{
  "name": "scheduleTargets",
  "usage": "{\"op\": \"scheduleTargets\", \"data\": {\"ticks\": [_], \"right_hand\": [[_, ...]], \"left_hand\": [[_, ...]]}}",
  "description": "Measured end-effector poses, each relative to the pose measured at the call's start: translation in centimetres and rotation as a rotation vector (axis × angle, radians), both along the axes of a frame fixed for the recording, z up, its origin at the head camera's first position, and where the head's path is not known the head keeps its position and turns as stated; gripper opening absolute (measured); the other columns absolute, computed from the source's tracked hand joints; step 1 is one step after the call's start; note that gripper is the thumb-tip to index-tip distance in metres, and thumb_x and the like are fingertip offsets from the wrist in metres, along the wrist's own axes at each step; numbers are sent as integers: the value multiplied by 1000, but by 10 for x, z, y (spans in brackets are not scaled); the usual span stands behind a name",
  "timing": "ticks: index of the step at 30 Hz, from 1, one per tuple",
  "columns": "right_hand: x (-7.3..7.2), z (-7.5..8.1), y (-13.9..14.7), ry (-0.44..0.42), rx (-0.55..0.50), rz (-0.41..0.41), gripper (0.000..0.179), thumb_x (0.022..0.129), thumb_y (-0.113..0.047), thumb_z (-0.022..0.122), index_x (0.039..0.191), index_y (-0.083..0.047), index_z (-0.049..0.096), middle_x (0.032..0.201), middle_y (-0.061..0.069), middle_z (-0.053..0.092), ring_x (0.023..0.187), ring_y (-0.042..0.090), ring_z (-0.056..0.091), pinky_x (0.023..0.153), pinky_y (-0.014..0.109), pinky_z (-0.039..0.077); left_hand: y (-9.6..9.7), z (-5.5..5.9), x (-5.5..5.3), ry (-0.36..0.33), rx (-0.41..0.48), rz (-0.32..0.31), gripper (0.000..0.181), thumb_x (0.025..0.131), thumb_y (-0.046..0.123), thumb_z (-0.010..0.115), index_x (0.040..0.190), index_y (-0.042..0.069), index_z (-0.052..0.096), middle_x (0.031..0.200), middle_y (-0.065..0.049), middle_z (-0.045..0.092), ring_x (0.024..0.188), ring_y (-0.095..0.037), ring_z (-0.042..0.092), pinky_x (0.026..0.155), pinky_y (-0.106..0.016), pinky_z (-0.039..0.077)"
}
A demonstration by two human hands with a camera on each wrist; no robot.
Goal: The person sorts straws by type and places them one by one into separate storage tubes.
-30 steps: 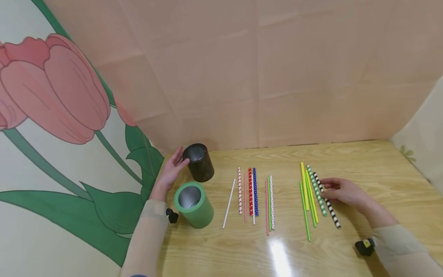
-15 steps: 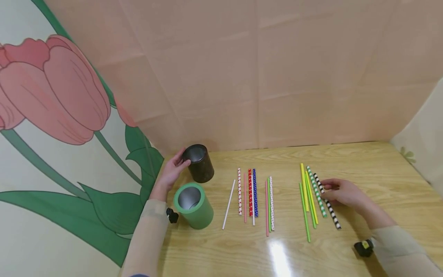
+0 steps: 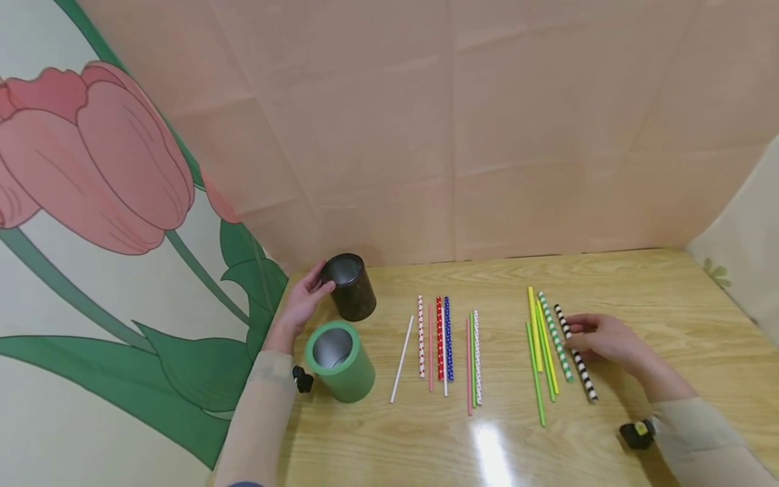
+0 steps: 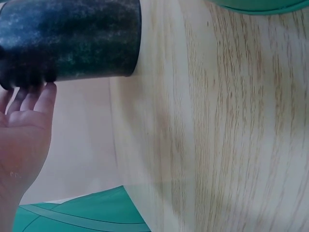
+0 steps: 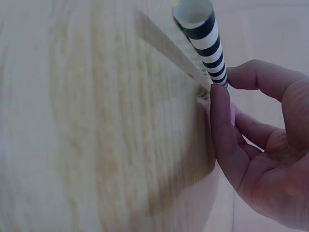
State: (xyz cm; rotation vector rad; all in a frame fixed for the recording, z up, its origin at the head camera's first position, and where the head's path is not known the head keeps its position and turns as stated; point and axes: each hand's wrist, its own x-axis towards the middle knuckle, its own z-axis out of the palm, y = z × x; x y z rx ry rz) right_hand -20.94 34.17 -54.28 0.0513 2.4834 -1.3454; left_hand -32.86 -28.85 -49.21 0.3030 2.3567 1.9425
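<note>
My left hand (image 3: 304,302) rests against the left side of a dark, mottled cup (image 3: 356,294), with its fingertips on the wall near the rim. In the left wrist view those fingers (image 4: 47,99) are mostly straight. A green cup (image 3: 351,379) with a metallic inside stands just in front of the dark one. On the right, my right hand (image 3: 611,341) pinches a black-and-white striped paper straw (image 3: 582,372) between thumb and finger. In the right wrist view the open end of this striped straw (image 5: 208,46) points toward the camera.
Left of the striped straw lie a green-and-white striped straw (image 3: 560,349) and several yellow and green straws (image 3: 538,389). Dotted, pink, white and green straws (image 3: 450,338) lie mid-table. A pinkish sheet (image 3: 487,169) hangs behind the wooden table (image 3: 669,291).
The far end of the black-and-white straw has shifted slightly right, widening its gap from the green-striped one. My left hand and both cups stay put.
</note>
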Motion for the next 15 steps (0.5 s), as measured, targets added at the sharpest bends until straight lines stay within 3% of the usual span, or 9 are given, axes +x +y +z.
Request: {"op": "scheduleTargets", "data": {"ticks": [6,15], "right_hand": [[-3,-1,4,-15,-33,-7,71,99,-15,75,151,19,41,135,35,58,98,16,68,79,34,63],[-4,-6,10,-9,-69,-18,66,103,-11,68,152,20,36,137,35,56,96,9,65,78,32,62]], "left_hand": [[-1,2,-2,-27,-7,-6,72,108,11,65,170,8,28,175,-14,24,159,-33,27,126,-48,28],[1,1,1,5,-19,14,70,108,18,67,170,17,33,174,-11,29,159,-31,30,126,-48,30]]}}
